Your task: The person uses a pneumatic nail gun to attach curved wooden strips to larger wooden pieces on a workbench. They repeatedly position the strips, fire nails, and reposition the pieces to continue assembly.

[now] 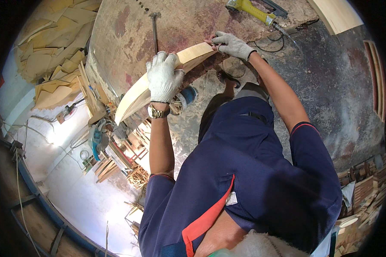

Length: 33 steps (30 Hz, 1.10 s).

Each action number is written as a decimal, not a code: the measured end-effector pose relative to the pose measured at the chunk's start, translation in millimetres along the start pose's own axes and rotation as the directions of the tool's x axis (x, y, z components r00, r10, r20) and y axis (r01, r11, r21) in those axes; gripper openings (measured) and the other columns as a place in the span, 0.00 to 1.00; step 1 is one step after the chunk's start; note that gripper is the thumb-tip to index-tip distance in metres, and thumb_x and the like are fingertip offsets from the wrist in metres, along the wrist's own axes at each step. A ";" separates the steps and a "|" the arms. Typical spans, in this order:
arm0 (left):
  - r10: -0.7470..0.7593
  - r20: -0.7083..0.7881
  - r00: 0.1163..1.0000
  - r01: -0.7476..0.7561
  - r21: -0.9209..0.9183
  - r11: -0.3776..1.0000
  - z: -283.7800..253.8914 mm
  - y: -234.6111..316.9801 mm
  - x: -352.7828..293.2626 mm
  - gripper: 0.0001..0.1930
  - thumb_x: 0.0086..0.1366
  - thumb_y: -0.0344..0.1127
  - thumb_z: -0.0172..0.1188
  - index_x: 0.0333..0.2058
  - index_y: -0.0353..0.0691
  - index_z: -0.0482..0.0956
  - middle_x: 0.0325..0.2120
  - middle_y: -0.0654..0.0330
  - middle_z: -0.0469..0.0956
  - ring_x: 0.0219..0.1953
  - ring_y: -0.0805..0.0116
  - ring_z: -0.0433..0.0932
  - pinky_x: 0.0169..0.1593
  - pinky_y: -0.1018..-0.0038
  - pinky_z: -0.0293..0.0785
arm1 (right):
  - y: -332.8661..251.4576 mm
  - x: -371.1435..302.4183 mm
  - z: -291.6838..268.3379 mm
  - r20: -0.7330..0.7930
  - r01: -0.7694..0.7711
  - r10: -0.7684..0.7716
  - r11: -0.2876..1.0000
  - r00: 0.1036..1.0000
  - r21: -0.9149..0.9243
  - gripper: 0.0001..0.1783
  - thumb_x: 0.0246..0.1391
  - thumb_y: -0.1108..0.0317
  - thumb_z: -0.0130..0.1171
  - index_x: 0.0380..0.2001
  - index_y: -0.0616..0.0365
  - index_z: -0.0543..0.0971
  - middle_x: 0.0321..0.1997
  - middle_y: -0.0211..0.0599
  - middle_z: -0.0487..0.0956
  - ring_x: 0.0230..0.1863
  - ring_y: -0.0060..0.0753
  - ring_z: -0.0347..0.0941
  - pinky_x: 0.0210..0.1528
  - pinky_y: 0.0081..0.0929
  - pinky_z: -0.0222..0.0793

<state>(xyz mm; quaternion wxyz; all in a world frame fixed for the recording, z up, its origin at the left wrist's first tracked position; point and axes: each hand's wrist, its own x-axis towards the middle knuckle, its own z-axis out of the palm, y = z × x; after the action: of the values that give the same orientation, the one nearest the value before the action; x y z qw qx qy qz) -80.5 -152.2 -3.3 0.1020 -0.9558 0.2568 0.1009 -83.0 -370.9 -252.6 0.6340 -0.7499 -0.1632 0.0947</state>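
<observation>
A pale curved wooden piece (135, 96) lies along the near edge of the worn, stained workbench (128, 38), its left end jutting past the bench. My left hand (164, 79), in a white knit glove, is closed over the middle of the piece, fingers across its top. At the far right end of the wood, my gloved right hand (234, 46) grips with bent fingers; bare fingertips show there. Just beyond my left hand a hammer (155, 32) rests on the bench. A yellow-green air nail gun (253, 10) sits at the back right.
The nail gun's hose (283, 31) hangs off the bench edge. Wood offcuts (58, 43) are heaped at the far left. A teal power tool (98, 141) stands at left among scrap strips. Below the bench is a blue-rimmed container (188, 96). A wide board (336, 16) projects at upper right.
</observation>
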 end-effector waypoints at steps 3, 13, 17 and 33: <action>0.000 -0.027 1.000 -0.001 -0.009 1.000 -0.6 1.1 0.7 0.24 0.55 0.40 0.66 0.52 0.41 0.82 0.44 0.51 0.77 0.51 0.49 0.76 0.54 0.56 0.68 | -1.7 -1.6 -0.1 0.025 -0.032 0.031 0.999 0.999 0.044 0.22 0.62 0.58 0.64 0.54 0.61 0.81 0.56 0.43 0.74 0.53 0.46 0.75 0.56 0.43 0.70; -0.015 -0.029 0.999 0.016 0.036 0.999 -0.6 4.6 1.7 0.24 0.54 0.40 0.68 0.50 0.41 0.82 0.46 0.52 0.77 0.53 0.50 0.76 0.55 0.56 0.68 | -5.8 0.1 -4.7 0.049 -0.036 0.037 0.999 0.998 -0.026 0.24 0.62 0.59 0.65 0.56 0.62 0.80 0.56 0.44 0.74 0.53 0.48 0.75 0.57 0.44 0.71; 0.038 -0.123 0.992 -0.029 0.079 0.996 10.1 28.8 4.1 0.26 0.51 0.39 0.71 0.51 0.42 0.81 0.52 0.54 0.77 0.57 0.51 0.75 0.60 0.53 0.67 | -1.5 2.2 -3.2 0.062 -0.086 0.093 0.991 0.994 -0.103 0.25 0.62 0.58 0.65 0.58 0.61 0.80 0.55 0.45 0.74 0.54 0.47 0.75 0.58 0.42 0.71; 0.246 -0.215 0.945 -0.184 0.271 0.945 112.2 57.5 31.3 0.13 0.62 0.37 0.57 0.42 0.40 0.84 0.47 0.54 0.79 0.54 0.54 0.75 0.61 0.55 0.69 | 2.8 -0.9 -4.7 0.088 -0.032 0.031 0.999 0.996 0.004 0.30 0.61 0.55 0.65 0.64 0.53 0.78 0.75 0.57 0.65 0.74 0.57 0.64 0.70 0.45 0.66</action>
<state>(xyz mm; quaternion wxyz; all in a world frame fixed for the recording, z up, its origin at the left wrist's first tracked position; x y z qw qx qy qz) -99.1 -188.0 -126.8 0.1762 -0.9065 0.3816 -0.0405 -81.8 -375.9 -254.5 0.6265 -0.7459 -0.1790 0.1381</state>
